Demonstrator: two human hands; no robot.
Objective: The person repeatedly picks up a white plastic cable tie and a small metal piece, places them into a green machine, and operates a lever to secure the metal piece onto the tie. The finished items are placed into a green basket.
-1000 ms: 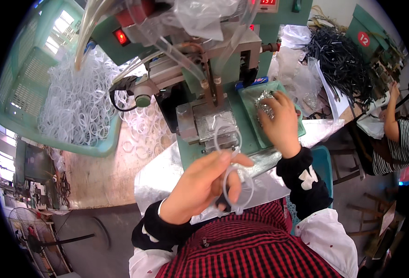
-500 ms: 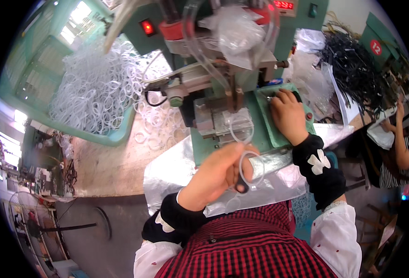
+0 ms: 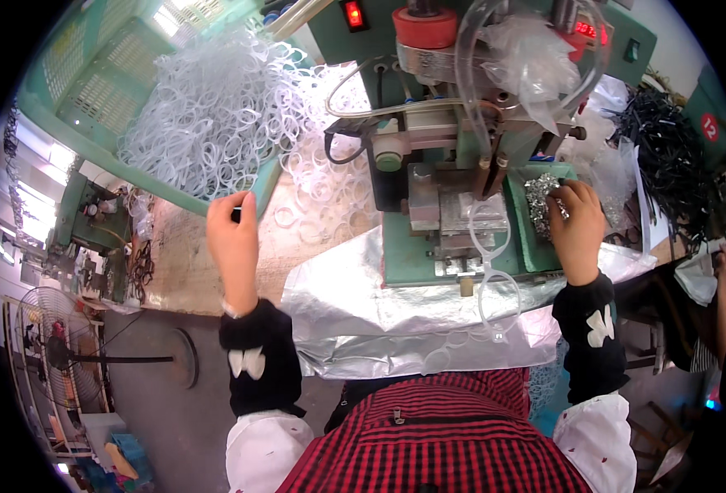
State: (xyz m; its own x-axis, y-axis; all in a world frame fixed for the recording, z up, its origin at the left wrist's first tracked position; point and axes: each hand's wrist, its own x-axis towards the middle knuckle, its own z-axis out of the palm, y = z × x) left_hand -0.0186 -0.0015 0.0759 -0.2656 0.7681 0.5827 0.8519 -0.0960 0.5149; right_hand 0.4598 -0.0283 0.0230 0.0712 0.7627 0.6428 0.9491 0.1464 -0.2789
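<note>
My left hand (image 3: 235,246) is at the front rim of the green plastic basket (image 3: 190,201), its thumb and fingers apart with a small dark thing between them. The basket holds a heap of clear plastic loops (image 3: 207,123). My right hand (image 3: 578,230) reaches into a green tray (image 3: 531,256), its curled fingertips among small shiny metal parts (image 3: 541,201). Between my hands, a clear plastic strap in two loops (image 3: 500,275) hangs from the work plate (image 3: 453,214) of a green press, with a small square piece at its lower end.
Loose loops (image 3: 322,177) lie on the wooden table beside the basket. Silver sheeting (image 3: 338,287) covers the front edge. Black straps (image 3: 654,135) are heaped at the right, near another person's arm (image 3: 722,287). A fan (image 3: 59,353) stands at the lower left.
My left hand has left the looped strap by the press and moved left to the basket. My right hand stays in the tray, its fingers at the metal parts. The view has shifted left.
</note>
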